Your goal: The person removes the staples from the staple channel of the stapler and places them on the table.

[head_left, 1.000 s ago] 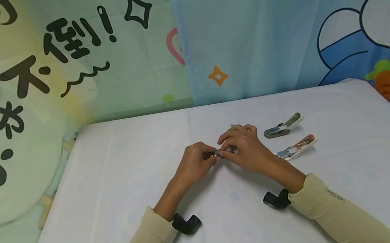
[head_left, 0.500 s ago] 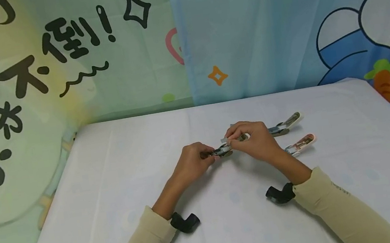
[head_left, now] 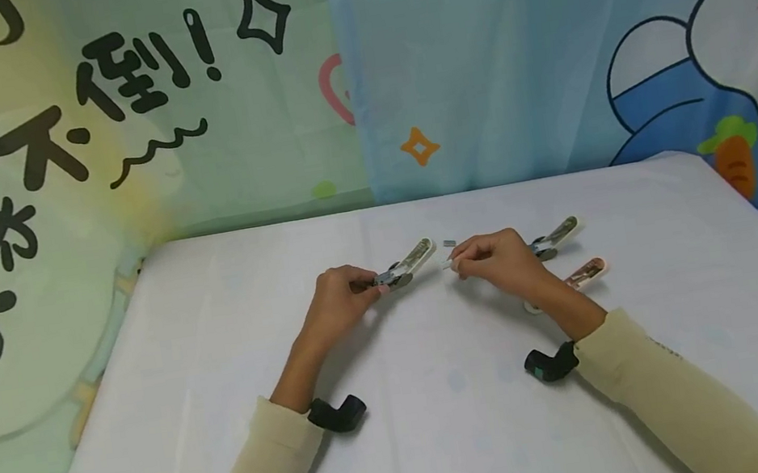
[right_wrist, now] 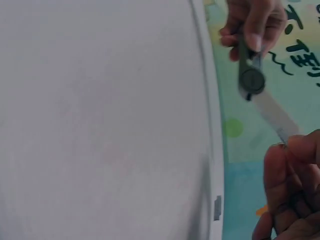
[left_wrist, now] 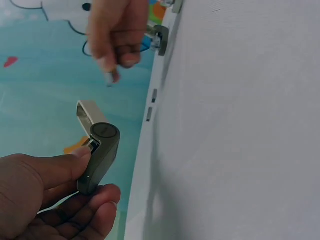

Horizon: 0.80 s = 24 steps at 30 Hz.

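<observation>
An unfolded stapler (head_left: 407, 265), dark green with a pale arm, is in my left hand (head_left: 340, 299). In the left wrist view the thumb (left_wrist: 75, 162) presses near its hinge, fingers beneath its green body. My right hand (head_left: 496, 261), a short gap to the right, pinches a small silvery strip (left_wrist: 109, 79), apparently staples, between thumb and fingertips. In the right wrist view that strip is mostly hidden by the fingers (right_wrist: 280, 165). The stapler's pale arm points toward the right hand in the head view.
A second green stapler (head_left: 561, 232) and a pinkish stapler (head_left: 586, 272) lie on the white table (head_left: 405, 412), partly behind the right hand and forearm. Small grey staple strips (left_wrist: 149, 114) lie near the table's back edge. A printed curtain (head_left: 470, 59) hangs behind.
Both hands were together at the stapler and have separated. The left hand has drawn left and back with the stapler; the right hand has moved right, holding the small strip.
</observation>
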Each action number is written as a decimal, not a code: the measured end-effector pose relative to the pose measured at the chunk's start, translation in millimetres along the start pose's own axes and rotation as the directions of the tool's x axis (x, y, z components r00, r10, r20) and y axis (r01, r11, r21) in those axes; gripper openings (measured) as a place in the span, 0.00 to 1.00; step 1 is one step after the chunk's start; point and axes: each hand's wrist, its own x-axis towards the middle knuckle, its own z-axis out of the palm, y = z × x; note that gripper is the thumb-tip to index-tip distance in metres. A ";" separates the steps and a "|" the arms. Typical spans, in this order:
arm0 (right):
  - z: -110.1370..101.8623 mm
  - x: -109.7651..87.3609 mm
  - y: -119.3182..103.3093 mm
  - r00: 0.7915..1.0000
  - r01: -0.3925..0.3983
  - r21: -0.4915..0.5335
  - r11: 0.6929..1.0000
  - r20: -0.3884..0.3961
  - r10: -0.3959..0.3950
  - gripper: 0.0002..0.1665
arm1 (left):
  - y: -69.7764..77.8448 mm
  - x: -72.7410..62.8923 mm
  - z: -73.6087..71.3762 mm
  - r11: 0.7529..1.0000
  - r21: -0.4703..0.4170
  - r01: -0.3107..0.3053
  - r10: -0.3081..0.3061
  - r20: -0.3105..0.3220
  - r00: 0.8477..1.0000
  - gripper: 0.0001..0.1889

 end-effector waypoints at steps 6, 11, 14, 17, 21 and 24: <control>4.4 15.2 5.1 0.993 -0.106 -0.113 0.988 0.033 0.110 0.10 | -3.9 0.9 -12.2 1.000 0.013 0.001 -0.001 -0.052 0.999 0.11; 10.6 28.7 7.4 0.984 -0.150 -0.160 0.976 0.071 0.163 0.10 | -4.2 0.3 -13.5 1.000 -0.006 0.024 -0.024 -0.046 0.999 0.12; 10.8 31.1 8.1 0.977 -0.182 -0.183 0.966 0.080 0.199 0.10 | -3.9 0.4 -13.6 1.000 -0.007 0.020 -0.020 -0.037 0.999 0.12; 9.6 31.5 8.7 0.976 -0.177 -0.198 0.964 0.090 0.198 0.09 | -2.8 0.2 -14.7 1.000 -0.011 0.012 -0.012 -0.047 0.999 0.12; 7.2 32.0 8.4 0.977 -0.162 -0.233 0.959 0.097 0.188 0.08 | -2.9 0.0 -15.6 1.000 -0.016 0.017 -0.018 -0.054 0.998 0.12; 3.9 32.2 7.1 0.975 -0.168 -0.268 0.949 0.097 0.200 0.08 | -3.8 -0.1 -15.5 1.000 -0.017 0.021 -0.022 -0.048 0.999 0.12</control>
